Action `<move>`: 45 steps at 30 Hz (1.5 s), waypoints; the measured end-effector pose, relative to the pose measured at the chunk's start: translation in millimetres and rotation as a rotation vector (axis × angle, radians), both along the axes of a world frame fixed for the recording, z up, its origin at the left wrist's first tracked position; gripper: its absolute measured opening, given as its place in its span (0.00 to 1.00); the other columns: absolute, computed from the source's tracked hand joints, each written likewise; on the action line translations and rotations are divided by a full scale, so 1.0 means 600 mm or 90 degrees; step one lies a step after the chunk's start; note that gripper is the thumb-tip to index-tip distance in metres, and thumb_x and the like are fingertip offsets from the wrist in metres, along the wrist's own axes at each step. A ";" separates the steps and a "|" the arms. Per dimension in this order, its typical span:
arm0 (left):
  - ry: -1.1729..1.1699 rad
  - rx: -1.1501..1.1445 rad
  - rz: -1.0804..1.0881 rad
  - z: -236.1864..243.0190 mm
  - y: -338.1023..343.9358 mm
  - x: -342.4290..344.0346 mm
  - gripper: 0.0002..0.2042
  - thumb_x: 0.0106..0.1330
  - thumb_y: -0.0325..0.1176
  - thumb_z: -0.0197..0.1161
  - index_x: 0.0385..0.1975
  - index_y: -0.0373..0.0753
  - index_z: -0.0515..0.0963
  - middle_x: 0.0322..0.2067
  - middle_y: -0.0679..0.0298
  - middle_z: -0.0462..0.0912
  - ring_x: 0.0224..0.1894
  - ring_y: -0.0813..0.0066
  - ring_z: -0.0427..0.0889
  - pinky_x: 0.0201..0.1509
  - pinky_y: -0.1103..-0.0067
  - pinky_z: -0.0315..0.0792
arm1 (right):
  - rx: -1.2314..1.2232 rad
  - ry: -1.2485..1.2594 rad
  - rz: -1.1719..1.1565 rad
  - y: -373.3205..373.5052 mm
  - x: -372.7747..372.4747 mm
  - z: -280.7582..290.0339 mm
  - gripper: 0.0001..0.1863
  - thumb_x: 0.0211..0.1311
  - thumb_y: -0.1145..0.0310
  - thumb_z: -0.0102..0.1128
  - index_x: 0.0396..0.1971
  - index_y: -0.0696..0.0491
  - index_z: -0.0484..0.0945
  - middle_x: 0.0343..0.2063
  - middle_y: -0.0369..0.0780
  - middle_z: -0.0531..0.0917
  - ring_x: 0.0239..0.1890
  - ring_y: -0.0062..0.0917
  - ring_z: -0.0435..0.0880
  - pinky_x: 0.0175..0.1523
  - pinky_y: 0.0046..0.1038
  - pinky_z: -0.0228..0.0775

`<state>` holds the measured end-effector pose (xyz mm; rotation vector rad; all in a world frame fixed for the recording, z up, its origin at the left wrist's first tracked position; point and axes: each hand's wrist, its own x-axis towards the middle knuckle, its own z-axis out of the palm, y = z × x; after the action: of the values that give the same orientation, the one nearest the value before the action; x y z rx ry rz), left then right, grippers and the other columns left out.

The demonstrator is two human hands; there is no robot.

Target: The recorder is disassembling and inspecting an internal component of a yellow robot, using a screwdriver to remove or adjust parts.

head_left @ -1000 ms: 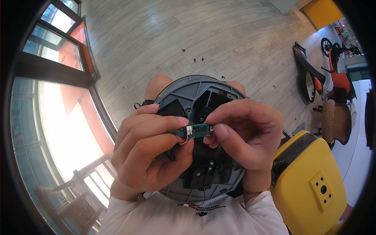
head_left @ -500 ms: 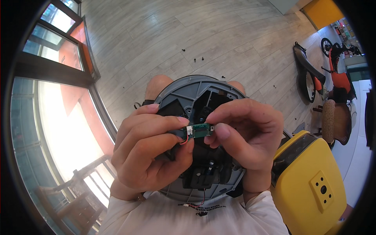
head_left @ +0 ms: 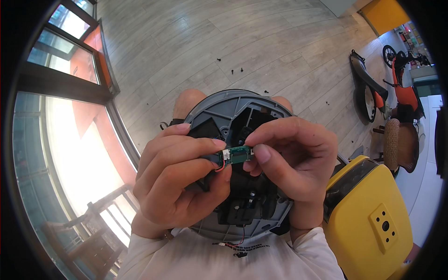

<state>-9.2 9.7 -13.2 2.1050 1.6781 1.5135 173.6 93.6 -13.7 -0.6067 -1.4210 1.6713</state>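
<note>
A small green circuit board [head_left: 238, 154] with a white connector and red wire is held level between my two hands. My left hand [head_left: 177, 175] grips its left end, fingers curled around it. My right hand [head_left: 294, 163] pinches the right end with thumb and forefinger. Beneath both hands, a round grey plastic base [head_left: 238, 98] rests on my lap, with black components [head_left: 233, 210] inside and a thin cable with a white plug [head_left: 223, 243] hanging toward my shirt.
A yellow padded-looking case [head_left: 354, 214] stands at right. Beyond it are a chair [head_left: 399, 140], a curved black part [head_left: 363, 88] and a red-and-black scooter [head_left: 403, 86]. Several screws [head_left: 241, 70] lie on the wooden floor [head_left: 186, 46]. A glass door [head_left: 65, 135] is at left.
My right thumb and the board's right end shift very slightly; otherwise both hands and the base stay in place.
</note>
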 end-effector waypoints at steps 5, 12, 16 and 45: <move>0.000 0.001 0.001 -0.001 0.001 -0.001 0.11 0.53 0.25 0.76 0.31 0.40 0.78 0.37 0.61 0.88 0.41 0.67 0.86 0.54 0.66 0.80 | 0.005 0.009 0.003 0.001 -0.001 -0.001 0.07 0.59 0.84 0.65 0.38 0.65 0.83 0.31 0.40 0.87 0.33 0.16 0.87 0.39 0.15 0.79; -0.003 0.003 0.004 0.000 0.002 0.000 0.11 0.53 0.25 0.76 0.31 0.40 0.78 0.37 0.61 0.88 0.41 0.67 0.86 0.53 0.66 0.80 | -0.012 -0.009 -0.008 -0.002 -0.002 0.003 0.08 0.59 0.84 0.65 0.39 0.65 0.83 0.32 0.40 0.87 0.33 0.16 0.87 0.40 0.15 0.78; -0.007 0.007 0.006 -0.001 0.003 0.000 0.11 0.52 0.24 0.76 0.31 0.39 0.78 0.36 0.61 0.88 0.41 0.67 0.86 0.53 0.65 0.80 | -0.013 -0.004 -0.003 -0.002 -0.002 0.001 0.08 0.59 0.84 0.64 0.39 0.65 0.83 0.32 0.40 0.86 0.33 0.16 0.87 0.40 0.15 0.79; -0.011 0.010 0.009 -0.003 0.000 -0.003 0.12 0.53 0.24 0.76 0.32 0.39 0.77 0.38 0.60 0.87 0.41 0.66 0.86 0.54 0.65 0.79 | 0.171 -0.024 0.002 0.014 -0.004 -0.009 0.17 0.49 0.84 0.69 0.42 0.60 0.83 0.41 0.40 0.81 0.30 0.13 0.81 0.35 0.14 0.74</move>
<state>-11.0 9.5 -14.9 2.0850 1.6853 1.5489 171.0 101.8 -19.0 -0.4850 -1.6396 1.4439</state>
